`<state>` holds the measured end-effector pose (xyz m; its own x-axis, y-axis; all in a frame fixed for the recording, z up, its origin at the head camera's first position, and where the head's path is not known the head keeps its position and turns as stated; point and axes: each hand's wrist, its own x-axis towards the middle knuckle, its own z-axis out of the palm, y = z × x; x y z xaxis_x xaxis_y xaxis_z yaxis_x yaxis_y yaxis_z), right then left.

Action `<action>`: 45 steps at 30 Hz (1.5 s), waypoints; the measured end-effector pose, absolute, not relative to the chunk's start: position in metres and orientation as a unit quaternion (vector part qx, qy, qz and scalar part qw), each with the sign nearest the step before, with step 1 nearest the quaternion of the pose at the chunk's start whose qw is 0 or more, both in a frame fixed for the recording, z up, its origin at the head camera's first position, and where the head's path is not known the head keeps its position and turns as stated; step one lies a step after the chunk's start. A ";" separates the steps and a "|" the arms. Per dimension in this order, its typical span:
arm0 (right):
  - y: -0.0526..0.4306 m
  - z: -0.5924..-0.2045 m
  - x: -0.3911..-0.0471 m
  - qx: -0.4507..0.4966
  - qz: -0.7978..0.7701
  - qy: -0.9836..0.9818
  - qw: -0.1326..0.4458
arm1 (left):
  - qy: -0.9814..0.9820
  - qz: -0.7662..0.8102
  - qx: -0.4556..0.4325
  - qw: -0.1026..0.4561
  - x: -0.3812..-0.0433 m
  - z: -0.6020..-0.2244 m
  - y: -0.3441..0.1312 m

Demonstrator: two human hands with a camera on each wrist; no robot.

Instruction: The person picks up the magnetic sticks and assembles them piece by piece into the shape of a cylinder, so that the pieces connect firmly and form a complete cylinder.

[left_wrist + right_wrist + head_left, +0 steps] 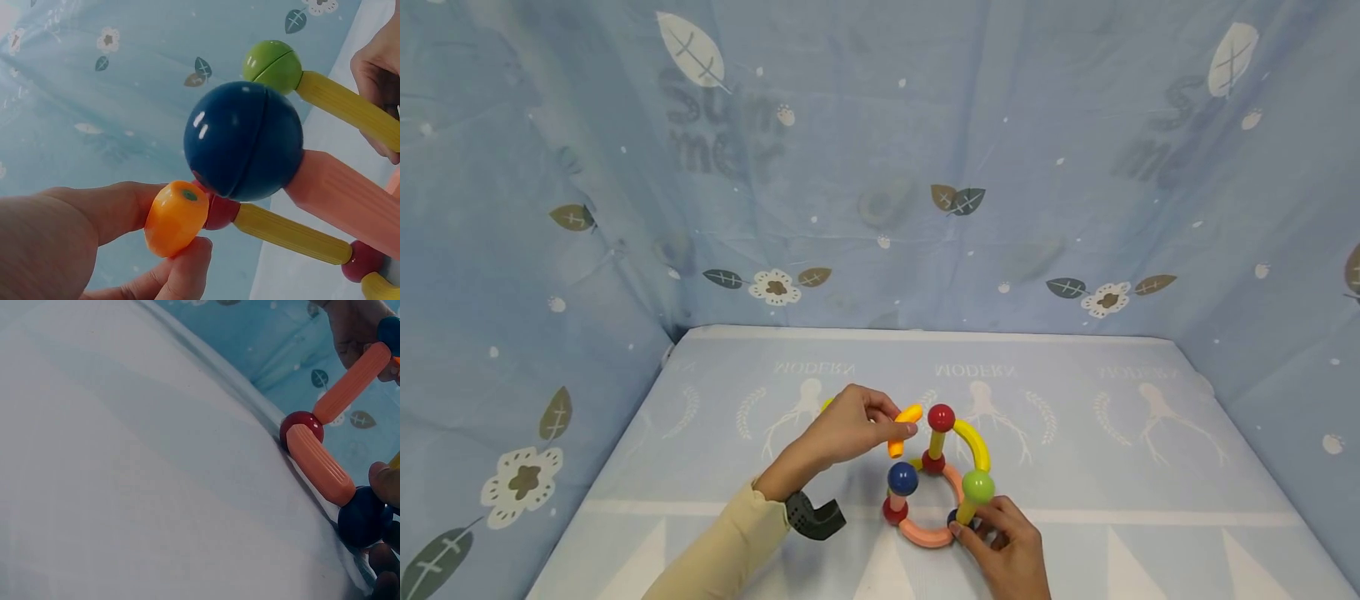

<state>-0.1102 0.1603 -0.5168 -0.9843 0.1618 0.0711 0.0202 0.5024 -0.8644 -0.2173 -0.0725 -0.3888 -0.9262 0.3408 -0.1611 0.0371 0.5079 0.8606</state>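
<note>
My left hand (853, 427) pinches a curved orange stick (911, 414) between thumb and fingers, beside the top of a toy frame made of balls and sticks. Three uprights carry a blue ball (244, 140), a red ball (941, 417) and a light green ball (977, 487). Curved salmon sticks (927, 534) join the balls at the base. At the near right corner, my right hand (1017, 546) pinches the dark blue base ball (362, 517), partly hidden by its fingers. A curved yellow stick (976, 444) stands at the back right of the frame.
A small yellow-green piece (827, 404) shows behind the left hand, mostly hidden. A black band piece (815, 517) sits at the left wrist. Printed cloth covers the table (1097, 467), and a blue patterned curtain (880, 167) rises along its back and sides.
</note>
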 end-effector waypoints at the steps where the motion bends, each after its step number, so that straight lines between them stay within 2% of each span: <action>1: 0.160 -0.517 -0.110 -0.052 0.497 -0.863 0.071 | 0.854 0.483 0.110 0.157 -0.217 -0.389 -0.073; 22: 0.160 -0.519 -0.110 -0.053 0.504 -0.859 0.069 | 0.859 0.476 0.109 0.158 -0.215 -0.397 -0.066; 25: 0.160 -0.518 -0.110 -0.054 0.502 -0.861 0.067 | 0.870 0.462 0.121 0.125 -0.217 -0.399 -0.073; 32: 0.161 -0.515 -0.111 -0.063 0.499 -0.862 0.054 | 0.948 0.306 0.086 -0.029 -0.231 -0.422 -0.114; 39: 0.161 -0.516 -0.110 -0.064 0.498 -0.863 0.054 | 0.967 0.051 0.229 -0.096 -0.247 -0.464 -0.156; 45: 0.160 -0.515 -0.111 -0.064 0.497 -0.864 0.056 | 0.948 0.024 0.290 -0.126 -0.251 -0.479 -0.170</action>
